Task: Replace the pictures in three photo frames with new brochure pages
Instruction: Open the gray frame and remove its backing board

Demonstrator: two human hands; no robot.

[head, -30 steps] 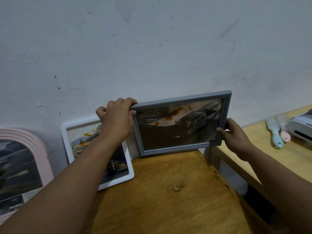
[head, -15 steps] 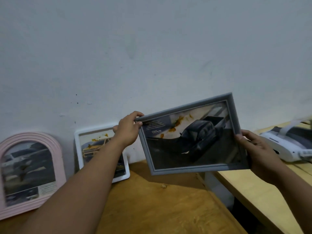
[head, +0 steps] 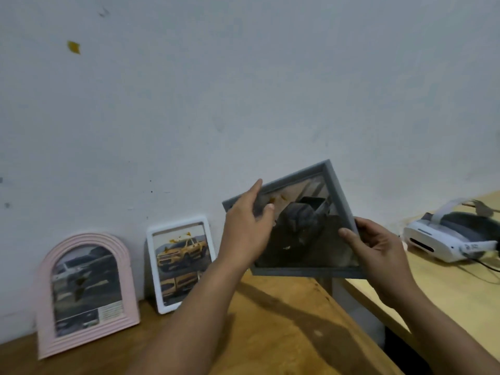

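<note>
I hold a grey rectangular photo frame (head: 303, 270) in the air above the wooden table (head: 284, 334), tilted, with a dark pickup-truck picture behind its glass. My left hand (head: 247, 228) pinches its upper left edge, thumb on the front. My right hand (head: 378, 250) grips its lower right corner. A white frame (head: 180, 263) with a yellow truck picture leans on the wall. Left of it leans a pink arched frame (head: 88, 293) with a pale vehicle picture.
A lighter, lower table (head: 446, 290) stands to the right, with a gap between the two. On it lies a white headset (head: 454, 236) with a strap and a dark cable. The grey wall (head: 243, 90) rises close behind the frames.
The grey frame has come off the table edge by the wall and now hangs tilted in the air, nearer to me. My view has risen, so the pink frame shows whole.
</note>
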